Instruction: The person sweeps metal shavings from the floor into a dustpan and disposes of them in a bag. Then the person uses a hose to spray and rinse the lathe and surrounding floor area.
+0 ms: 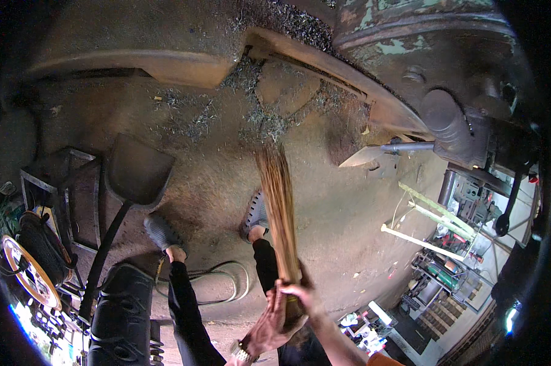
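Note:
A stick broom with long brown bristles slants down toward the floor in front of me. My left hand, with a watch at the wrist, is closed around the bundle's near end. My right hand grips it just beyond, close to the left. At the far end, the bristle tips meet the edge of a scatter of metal shavings on the brown floor. More shavings lie along a rusty metal beam farther off. My feet in grey clogs stand either side of the broom's left.
A dark shovel leans at left, beside a metal frame and a black ribbed seat. A hose loops near my feet. A large worn machine fills the far right, with a flat blade-like piece jutting out.

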Available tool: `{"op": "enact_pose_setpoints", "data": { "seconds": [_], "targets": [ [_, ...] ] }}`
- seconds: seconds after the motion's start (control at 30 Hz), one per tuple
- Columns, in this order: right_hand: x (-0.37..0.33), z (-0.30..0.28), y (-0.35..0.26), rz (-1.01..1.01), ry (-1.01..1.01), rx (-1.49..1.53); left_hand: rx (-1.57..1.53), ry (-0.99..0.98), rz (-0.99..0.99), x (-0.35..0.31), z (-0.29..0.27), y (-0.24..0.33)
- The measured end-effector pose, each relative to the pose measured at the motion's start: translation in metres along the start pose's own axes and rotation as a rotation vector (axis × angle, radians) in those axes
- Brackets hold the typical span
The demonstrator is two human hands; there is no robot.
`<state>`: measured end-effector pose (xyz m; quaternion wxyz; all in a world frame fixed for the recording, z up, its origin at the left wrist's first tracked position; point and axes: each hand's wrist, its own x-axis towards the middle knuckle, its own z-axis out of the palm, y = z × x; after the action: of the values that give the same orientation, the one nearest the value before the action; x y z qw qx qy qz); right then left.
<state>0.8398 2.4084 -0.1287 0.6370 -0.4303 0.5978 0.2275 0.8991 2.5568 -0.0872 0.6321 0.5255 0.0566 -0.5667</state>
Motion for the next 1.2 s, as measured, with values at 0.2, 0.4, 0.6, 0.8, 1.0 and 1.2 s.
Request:
{"op": "enact_pose_setpoints", "data": {
  "seconds": [0.2,0.4,0.6,0.8,1.0,1.2],
  "targets": [
    [0.046,-0.051,-0.033,0.083,0.092,0.292,0.396,0.110,-0.115,-0.030,-0.005,-0.030],
    [0.157,0.057,-0.037,0.241,-0.158,-0.039,1.065,0.524,-0.425,-0.137,-0.079,-0.090],
    [0.047,0.078,-0.008,0.306,-0.261,0.462,0.802,0.559,-0.669,-0.149,-0.082,-0.115],
    [-0.002,-0.012,-0.013,0.154,-0.167,0.311,0.961,0.572,-0.749,-0.145,-0.089,-0.142],
    [0.108,0.078,-0.004,0.217,-0.027,0.433,1.010,0.541,-0.799,-0.148,-0.093,-0.155],
    [0.058,0.144,0.006,0.339,-0.431,0.509,0.927,0.594,-0.844,-0.145,-0.089,-0.145]
  ]
}}
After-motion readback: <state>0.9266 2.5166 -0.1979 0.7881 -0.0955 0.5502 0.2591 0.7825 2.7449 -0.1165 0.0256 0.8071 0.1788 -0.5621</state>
